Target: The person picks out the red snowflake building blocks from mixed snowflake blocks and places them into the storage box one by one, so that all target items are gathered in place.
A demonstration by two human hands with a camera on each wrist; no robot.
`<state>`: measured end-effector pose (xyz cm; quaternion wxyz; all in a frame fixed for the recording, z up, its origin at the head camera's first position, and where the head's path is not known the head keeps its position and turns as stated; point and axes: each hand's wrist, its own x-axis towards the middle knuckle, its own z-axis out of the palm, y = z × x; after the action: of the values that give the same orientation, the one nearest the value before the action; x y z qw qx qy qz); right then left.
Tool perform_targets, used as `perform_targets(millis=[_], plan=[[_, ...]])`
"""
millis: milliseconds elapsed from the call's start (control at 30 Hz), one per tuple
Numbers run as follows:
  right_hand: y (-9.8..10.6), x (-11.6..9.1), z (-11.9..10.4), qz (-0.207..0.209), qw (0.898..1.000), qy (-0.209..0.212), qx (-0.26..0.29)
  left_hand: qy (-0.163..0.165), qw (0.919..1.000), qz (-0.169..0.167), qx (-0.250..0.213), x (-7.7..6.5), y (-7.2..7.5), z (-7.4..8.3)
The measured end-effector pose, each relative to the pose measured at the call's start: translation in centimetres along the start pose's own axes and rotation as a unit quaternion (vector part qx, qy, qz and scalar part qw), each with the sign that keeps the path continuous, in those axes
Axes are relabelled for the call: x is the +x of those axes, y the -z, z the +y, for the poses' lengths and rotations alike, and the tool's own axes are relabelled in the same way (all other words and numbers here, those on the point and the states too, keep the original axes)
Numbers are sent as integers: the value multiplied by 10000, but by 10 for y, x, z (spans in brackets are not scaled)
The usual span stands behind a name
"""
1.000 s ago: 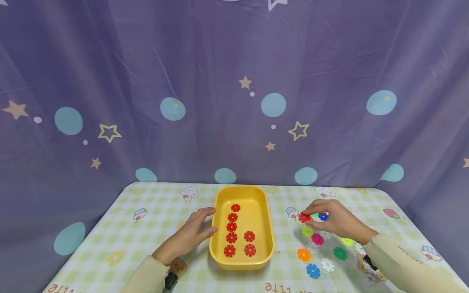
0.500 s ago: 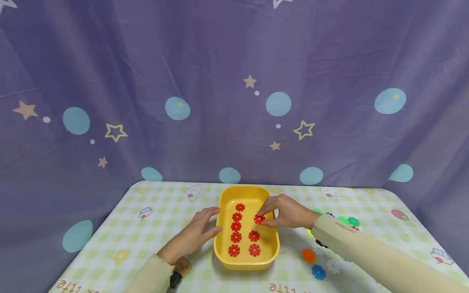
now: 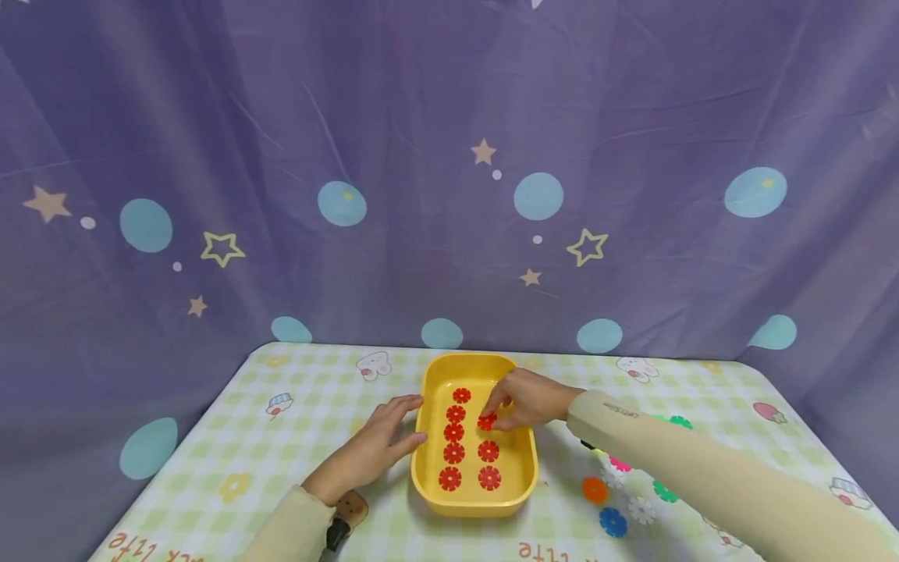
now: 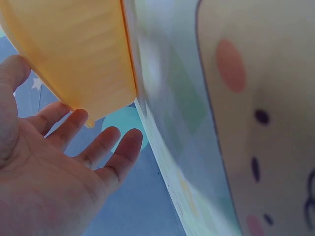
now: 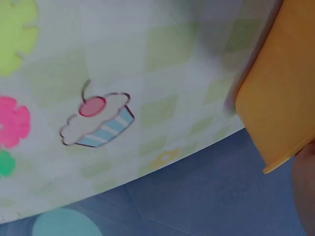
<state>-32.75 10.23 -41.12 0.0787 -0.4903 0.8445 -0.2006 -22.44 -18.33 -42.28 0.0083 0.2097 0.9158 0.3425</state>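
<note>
A yellow plastic tray (image 3: 477, 510) stands on the table, with several red snowflake discs (image 3: 453, 453) in a column along its left side. Two more red discs (image 3: 488, 478) lie near the front right. My right hand (image 3: 532, 396) reaches over the right rim and pinches another red disc (image 3: 486, 422) low over the tray floor, behind those two; whether it touches the floor is hard to tell. At the left rim, my left hand (image 3: 368, 451) rests its thumb and fingertips, fingers loosely spread. In the left wrist view the fingers (image 4: 74, 129) touch the tray's edge.
Loose snowflake discs lie right of the tray, including orange (image 3: 595, 490), blue (image 3: 613, 521), white (image 3: 642, 510) and green (image 3: 663, 491) ones. My right forearm partly covers them. A checked cloth (image 3: 316, 406) covers the table; a purple curtain (image 3: 421, 156) hangs behind.
My right hand has carried a red disc leftward from the loose pile into the tray and lowered it behind the two right-hand discs. The left hand stays at the rim.
</note>
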Motion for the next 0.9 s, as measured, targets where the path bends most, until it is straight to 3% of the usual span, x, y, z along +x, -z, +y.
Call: perform_targets(millis=[200,500,733,900], plan=[[1,7,-5,-384,9990,-224,-48,11,10000,-18,27,1,0,0],[2,14,-10,-635,9961,-380,-481,15,10000,-24,32,0,1,-1],[2,15,-12,-790,9928,-278,-861,5,10000,-11,32,0,1,-2],[7,13,-12,-625,9971,-273,-330,33,10000,-39,0,0,1,-2]])
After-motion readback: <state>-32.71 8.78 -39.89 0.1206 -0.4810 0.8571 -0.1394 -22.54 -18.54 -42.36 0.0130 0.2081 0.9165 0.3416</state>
